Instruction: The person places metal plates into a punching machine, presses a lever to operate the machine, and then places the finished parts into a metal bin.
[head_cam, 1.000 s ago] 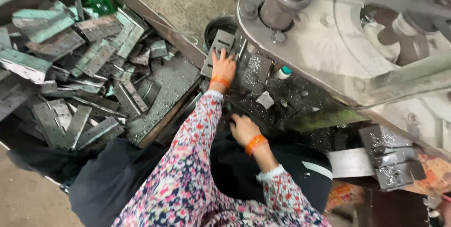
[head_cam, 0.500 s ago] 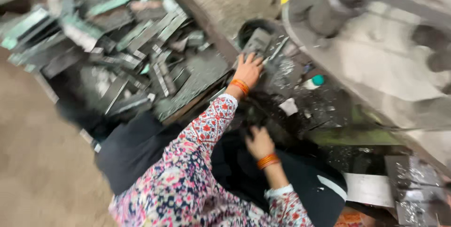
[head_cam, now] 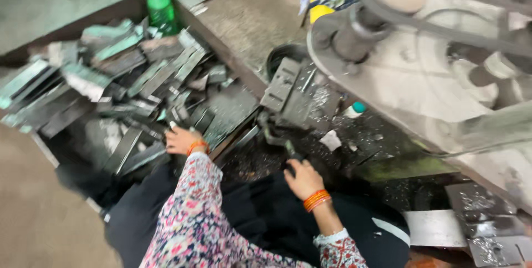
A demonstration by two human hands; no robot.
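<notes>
Grey metal strips point(head_cam: 111, 90) heaped in a dark tray point(head_cam: 50, 157), left side. Left hand point(head_cam: 180, 139) at the heap's near edge, fingers curled onto a strip – grip unclear w/ blur. Right hand point(head_cam: 302, 178) near centre, fingers bent down on dark debris-covered surface, nothing visibly held. Grey flat plates point(head_cam: 288, 90) just beyond the right hand. Green bottle point(head_cam: 159, 3) far side of tray; belt-driven machine point(head_cam: 432, 68) at right.

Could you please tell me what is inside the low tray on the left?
The tray holds a heap of grey metal strips, with a green bottle at its far end. The left hand rests on the strips. The tray's bottom is covered.
</notes>
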